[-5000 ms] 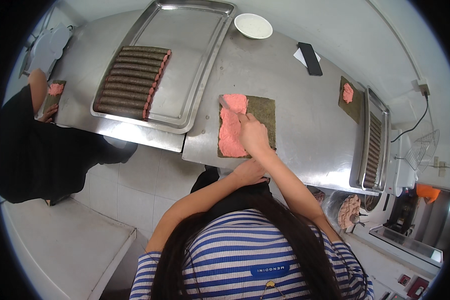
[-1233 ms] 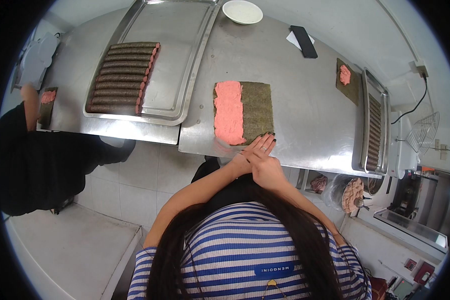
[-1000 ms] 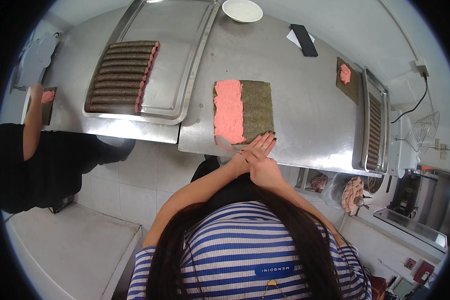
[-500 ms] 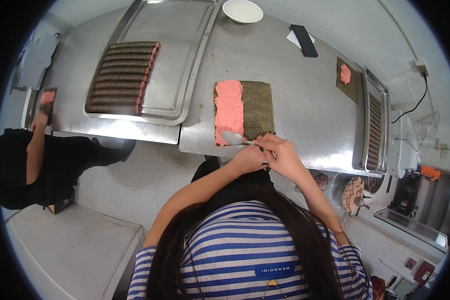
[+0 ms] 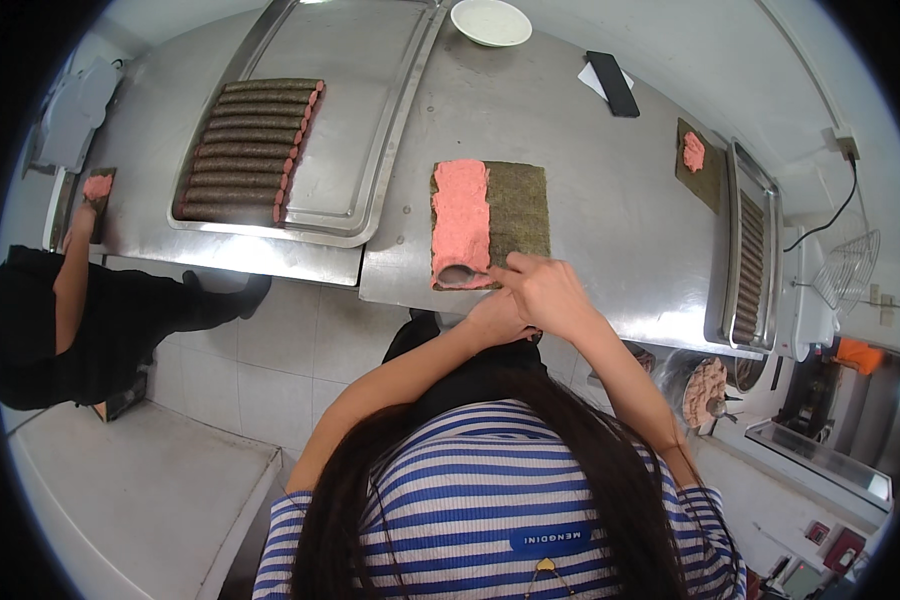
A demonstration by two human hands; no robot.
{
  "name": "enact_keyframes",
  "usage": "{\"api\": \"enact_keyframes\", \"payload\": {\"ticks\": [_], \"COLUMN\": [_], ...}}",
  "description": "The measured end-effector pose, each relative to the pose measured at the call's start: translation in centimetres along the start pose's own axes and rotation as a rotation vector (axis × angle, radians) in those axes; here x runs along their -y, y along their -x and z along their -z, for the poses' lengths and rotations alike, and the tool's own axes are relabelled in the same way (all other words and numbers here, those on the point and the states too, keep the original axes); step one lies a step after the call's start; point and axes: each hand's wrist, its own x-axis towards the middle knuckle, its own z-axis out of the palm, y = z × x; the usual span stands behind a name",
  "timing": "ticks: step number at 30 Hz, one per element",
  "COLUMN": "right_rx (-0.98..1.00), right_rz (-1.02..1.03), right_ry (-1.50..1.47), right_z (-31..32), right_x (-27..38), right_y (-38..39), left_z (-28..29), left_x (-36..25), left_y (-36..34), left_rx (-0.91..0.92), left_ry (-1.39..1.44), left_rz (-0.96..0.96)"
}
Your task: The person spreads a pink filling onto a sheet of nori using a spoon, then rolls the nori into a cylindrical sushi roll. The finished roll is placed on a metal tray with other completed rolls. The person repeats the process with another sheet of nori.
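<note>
A dark green seaweed sheet (image 5: 520, 212) lies on the steel table before me, its left half covered by a thick band of pink paste (image 5: 461, 212). My right hand (image 5: 550, 294) is closed round the handle of a metal spoon (image 5: 457, 274). The spoon's bowl rests on the paste near the sheet's lower left corner. Just below and left of it, at the table's front edge, is my left hand (image 5: 500, 316). Its fingers are bent and mostly hidden by my right hand, so I cannot make out what they touch.
On the left, a steel tray (image 5: 370, 215) bears a row of seaweed rolls (image 5: 250, 150). A white bowl (image 5: 491, 22) and a phone (image 5: 612, 84) lie farther back. Another tray of rolls (image 5: 750, 265) and a part-covered sheet (image 5: 698, 165) are right. A co-worker's arm (image 5: 73, 265) reaches in at far left.
The spoon's bowl has shifted slightly left and down on the paste and turned over to look dark. My right hand has rolled with it. The co-worker's hand has moved slightly up.
</note>
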Motion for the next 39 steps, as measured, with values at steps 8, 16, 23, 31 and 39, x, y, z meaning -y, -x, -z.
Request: {"api": "enact_keyframes", "payload": {"ticks": [8,16,23,31,39], "right_rx": [0.013,0.001,0.097,0.089,0.130], "right_rz": [-0.081,-0.242,-0.248,-0.204,-0.250], "right_ry": [-0.004,0.014,-0.020,-0.031,0.010], "right_z": [-0.2,0.7,0.5,-0.2,2.2], "right_x": [1.1,-0.8,0.1,-2.0,-2.5], "right_y": [-0.4,0.9,1.3,2.8,2.1], "left_z": [-1.2,1.4,1.5,1.7,2.8], "left_x": [0.1,-0.4,-0.7,-1.1,-1.6], "left_y": [0.4,-0.4,-0.3,-0.3,-1.0], "left_rx": [-0.023,0.052,0.110,0.232,0.262], "left_ry": [0.056,-0.187,-0.157,-0.236,-0.265], "left_rz": [0.073,0.008,0.058,0.118,0.123]}}
